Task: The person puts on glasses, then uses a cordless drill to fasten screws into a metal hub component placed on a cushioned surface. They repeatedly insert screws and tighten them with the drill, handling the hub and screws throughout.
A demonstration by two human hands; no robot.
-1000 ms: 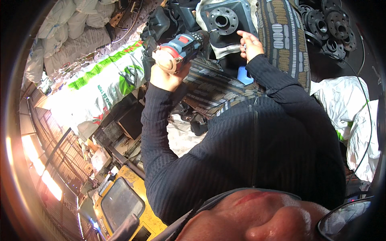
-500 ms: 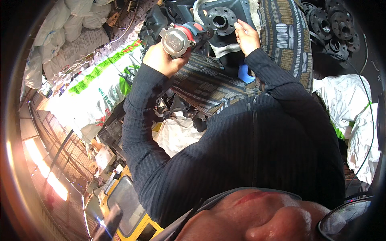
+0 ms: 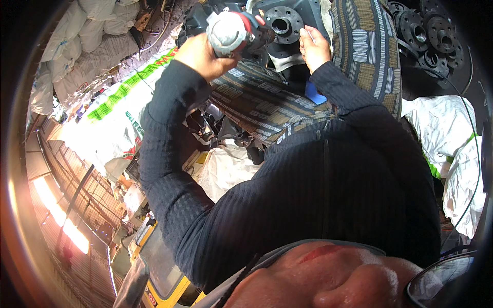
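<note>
In my left hand [image 3: 201, 56] is a handheld power tool [image 3: 226, 34] with a round grey end and red parts, its fingers wrapped round the body. The tool's dark working end points right, close to the left edge of a metal wheel hub [image 3: 295, 26]. This hub has a round flange with bolt holes and a raised, hollow centre. It rests on a dark, square-edged holder [image 3: 311, 11] in front of me. At the hub's right rim, my right hand [image 3: 315, 50] is closed, thumb and forefinger pinched on the edge.
Patterned cloth [image 3: 362, 56] covers my lap and knee. Several more hubs [image 3: 412, 33] lie on the right, near a thin cable and white sacks [image 3: 436, 123]. A white and green sack [image 3: 110, 120] is on the left. A blue piece [image 3: 313, 93] lies below the right wrist.
My left hand and the tool have shifted slightly up and left, and the left elbow has swung outward. The right hand stays at the hub's rim.
</note>
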